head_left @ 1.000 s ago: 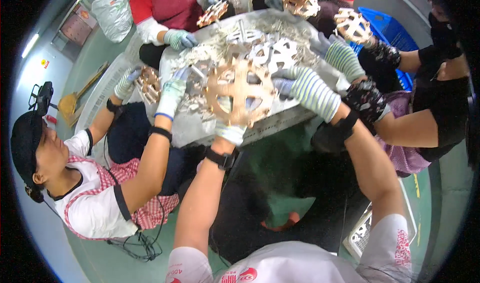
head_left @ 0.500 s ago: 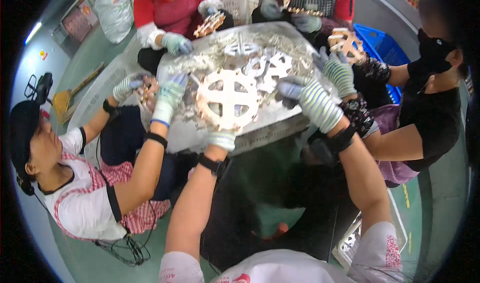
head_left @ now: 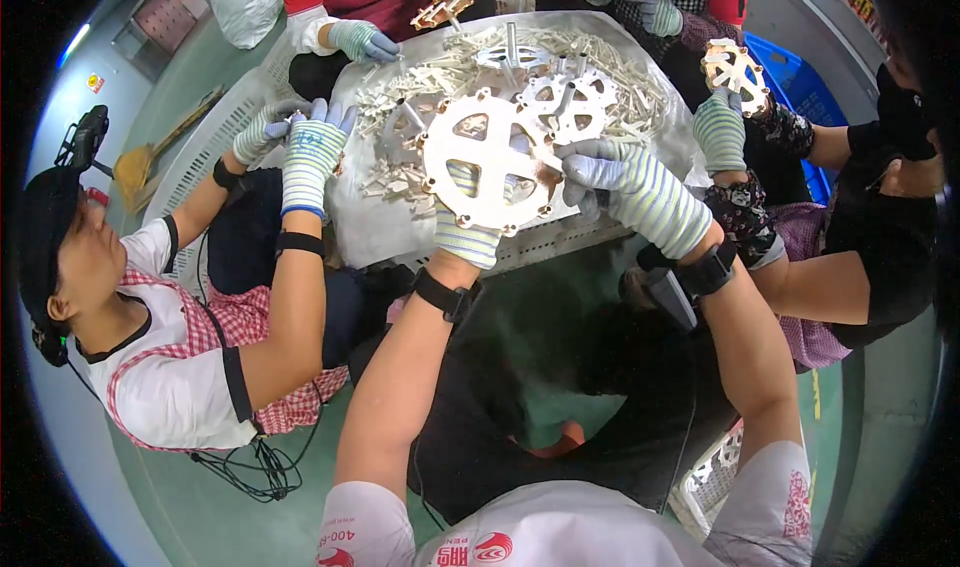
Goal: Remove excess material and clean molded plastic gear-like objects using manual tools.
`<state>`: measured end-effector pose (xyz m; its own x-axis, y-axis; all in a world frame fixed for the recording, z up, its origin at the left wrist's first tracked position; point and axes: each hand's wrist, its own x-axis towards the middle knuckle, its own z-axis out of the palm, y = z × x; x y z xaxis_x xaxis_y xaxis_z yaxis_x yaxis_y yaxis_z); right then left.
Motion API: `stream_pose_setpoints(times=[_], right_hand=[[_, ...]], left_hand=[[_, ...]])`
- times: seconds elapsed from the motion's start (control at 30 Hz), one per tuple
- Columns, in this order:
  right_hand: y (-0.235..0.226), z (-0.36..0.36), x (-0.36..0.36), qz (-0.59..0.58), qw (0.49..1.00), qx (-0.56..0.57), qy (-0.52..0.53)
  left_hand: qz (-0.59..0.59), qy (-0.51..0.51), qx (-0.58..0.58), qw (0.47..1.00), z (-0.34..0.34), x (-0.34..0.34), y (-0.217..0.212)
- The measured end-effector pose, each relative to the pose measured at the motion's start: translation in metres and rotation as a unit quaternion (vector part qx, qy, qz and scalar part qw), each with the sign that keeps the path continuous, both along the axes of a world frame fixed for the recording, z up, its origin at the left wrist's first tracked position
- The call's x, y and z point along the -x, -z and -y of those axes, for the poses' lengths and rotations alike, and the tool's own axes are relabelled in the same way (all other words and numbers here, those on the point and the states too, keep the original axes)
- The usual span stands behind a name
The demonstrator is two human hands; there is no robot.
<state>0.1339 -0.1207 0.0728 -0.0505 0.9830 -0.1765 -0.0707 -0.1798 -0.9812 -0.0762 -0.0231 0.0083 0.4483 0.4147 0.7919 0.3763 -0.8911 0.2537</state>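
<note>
Wheel-shaped part (head_left: 490,162): flat round disc, pale cream with a metallic tint, four large cut-out windows leaving a cross of broad spokes, small knobs spaced around the rim. Held face-up above the near edge of the table (head_left: 375,232), which is covered in grey sheet and heaped with small white pieces (head_left: 420,87).

Left hand (head_left: 468,235), striped knit glove: fingers closed on the disc's near rim from below, thumb side hidden by the disc.

Right hand (head_left: 625,187), same glove type: fingers bent together against the disc's right rim, fingertips touching it; whether they clamp it, cannot tell.

Similar discs (head_left: 568,102) lie farther in, toward the table's far edge. A co-worker's gloved hand (head_left: 308,152) rests at the left edge.
</note>
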Motion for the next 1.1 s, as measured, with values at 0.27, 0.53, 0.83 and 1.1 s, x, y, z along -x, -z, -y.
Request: stream_pose_setpoints(times=[0.27, 0.53, 0.83, 1.1], right_hand=[[-0.003, 0.011, 0.001, 0.037, 0.999, 0.018, 0.018], [-0.001, 0.008, 0.005, -0.015, 0.998, -0.023, -0.052], [-0.003, 0.008, 0.0, 0.199, 0.951, -0.223, -0.074], [-0.003, 0.01, 0.006, 0.223, 0.941, -0.241, -0.081]], left_hand=[[0.011, 0.022, 0.023, 0.999, 0.002, -0.001, -0.006], [-0.026, 0.036, 0.014, 0.999, 0.003, 0.011, -0.014], [-0.028, 0.088, -0.019, 0.996, -0.006, 0.007, -0.022], [-0.029, 0.146, 0.011, 0.989, -0.023, 0.013, 0.003]])
